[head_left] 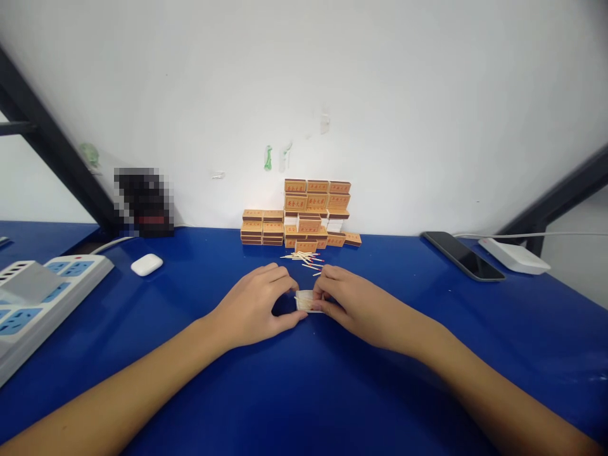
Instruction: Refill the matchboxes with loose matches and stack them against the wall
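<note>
A small white matchbox tray (304, 295) with pale matchsticks (306, 304) in it lies on the blue table, between my hands. My left hand (259, 304) steadies its left end, thumb at the near edge and fingertips at the far corner. The fingers of my right hand (344, 301) are pinched together over the right part of the tray, on the matchsticks; they hide that end, so how many they hold does not show. Just beyond, loose red-tipped matches (304, 256) are scattered in a small heap.
Stacked orange matchboxes (316, 202) stand against the white wall behind the loose matches. On the left are a white earphone case (147, 265) and a power strip (71, 297). A phone (463, 255) and a white box with a cable (515, 256) lie on the right.
</note>
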Tool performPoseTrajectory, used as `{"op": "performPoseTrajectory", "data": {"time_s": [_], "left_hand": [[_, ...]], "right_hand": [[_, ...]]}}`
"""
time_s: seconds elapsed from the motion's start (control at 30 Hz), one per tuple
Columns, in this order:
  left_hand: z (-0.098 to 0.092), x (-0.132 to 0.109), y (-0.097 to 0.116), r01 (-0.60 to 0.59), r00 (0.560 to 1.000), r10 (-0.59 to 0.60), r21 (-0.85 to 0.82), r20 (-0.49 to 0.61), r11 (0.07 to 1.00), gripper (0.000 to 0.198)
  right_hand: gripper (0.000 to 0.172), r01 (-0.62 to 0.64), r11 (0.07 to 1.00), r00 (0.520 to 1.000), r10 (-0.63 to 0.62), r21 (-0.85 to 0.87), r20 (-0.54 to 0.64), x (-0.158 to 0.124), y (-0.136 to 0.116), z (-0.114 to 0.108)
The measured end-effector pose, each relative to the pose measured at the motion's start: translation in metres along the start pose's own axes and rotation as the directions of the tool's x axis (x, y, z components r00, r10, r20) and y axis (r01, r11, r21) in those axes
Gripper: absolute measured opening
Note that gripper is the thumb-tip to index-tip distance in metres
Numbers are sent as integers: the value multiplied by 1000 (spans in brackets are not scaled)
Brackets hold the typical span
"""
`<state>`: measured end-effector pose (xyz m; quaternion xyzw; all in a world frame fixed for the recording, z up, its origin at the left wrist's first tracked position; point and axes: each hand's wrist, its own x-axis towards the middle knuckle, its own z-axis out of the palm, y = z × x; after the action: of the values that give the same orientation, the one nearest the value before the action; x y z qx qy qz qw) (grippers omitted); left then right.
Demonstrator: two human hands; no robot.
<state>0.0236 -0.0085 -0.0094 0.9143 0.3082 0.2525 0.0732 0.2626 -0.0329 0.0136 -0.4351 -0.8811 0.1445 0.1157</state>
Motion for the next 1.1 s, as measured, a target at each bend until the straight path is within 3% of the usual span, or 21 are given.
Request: {"op": "performPoseTrajectory", "data": {"time_s": [0.43, 0.67, 0.77, 0.93, 1.1], "left_hand": [[-1, 1, 6, -59, 998, 60, -11, 12, 998, 18], [-1, 1, 5, -49, 999, 49, 6, -2, 999, 21], [-1, 0, 5, -47, 999, 47, 7, 2, 999, 23], [-1, 1, 3, 5, 1000, -5, 9, 13, 1000, 22], [-1, 1, 1, 37, 999, -37, -7, 12, 999, 21]], "right_hand": [[14, 40, 988, 998, -31, 149, -62, 6, -10, 1], [14, 74, 997, 995, -71, 37, -75, 2, -9, -4], [17, 62, 998, 994, -59, 24, -88, 3, 1, -6], [10, -66, 998, 961, 62, -8, -270, 15, 37, -10], [16, -125, 992, 970, 114, -36, -214, 47, 43, -17]]}}
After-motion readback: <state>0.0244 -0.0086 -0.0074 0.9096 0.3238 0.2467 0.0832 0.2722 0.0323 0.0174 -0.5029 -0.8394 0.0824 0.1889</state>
